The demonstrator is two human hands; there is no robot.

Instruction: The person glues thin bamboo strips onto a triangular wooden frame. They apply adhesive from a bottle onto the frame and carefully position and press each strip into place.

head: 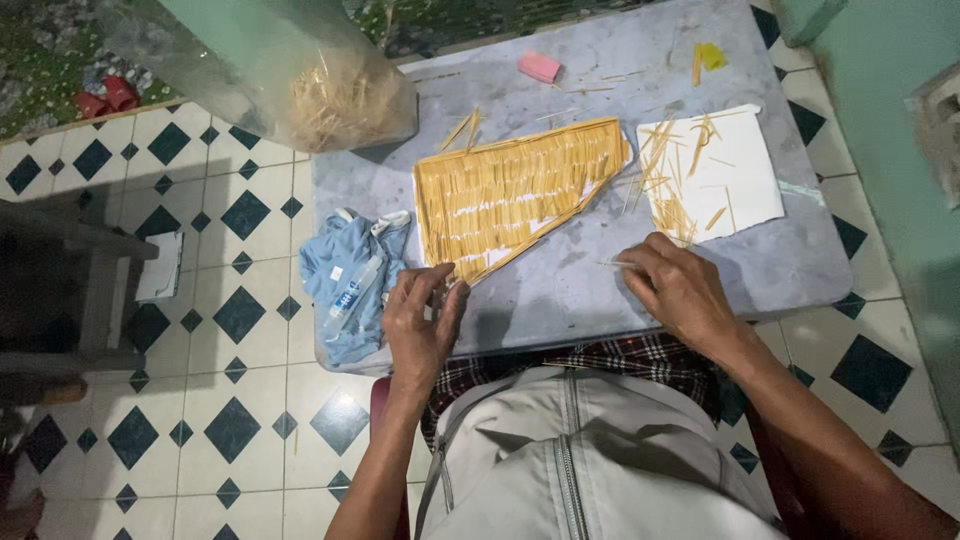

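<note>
Seated at a low grey table [560,290], pressing the left hand [420,325] with curled fingers on the near corner of a slanted panel of straw strips [505,195], the panel lying flat at the middle of the table; pinching one thin straw sliver [612,264] between the closed fingertips of the right hand [680,290], just to the right of the panel's lower edge

Judging by the tidy rows, doing this well likely calling for holding the panel still with the left hand, bringing the sliver in parallel to its neighbours and seating it tight against the last row, leaving no gap

Lying beside the work: a white sheet [745,175] strewn with loose slivers at the right, a pink eraser [540,67] at the far edge, a blue cloth [350,275] with a tube on it draping over the left side, a clear plastic bag [300,80] of straw behind. Spreading underneath, a white tiled floor [230,400] with dark diamonds; rising at the right, a green wall [890,150]
</note>
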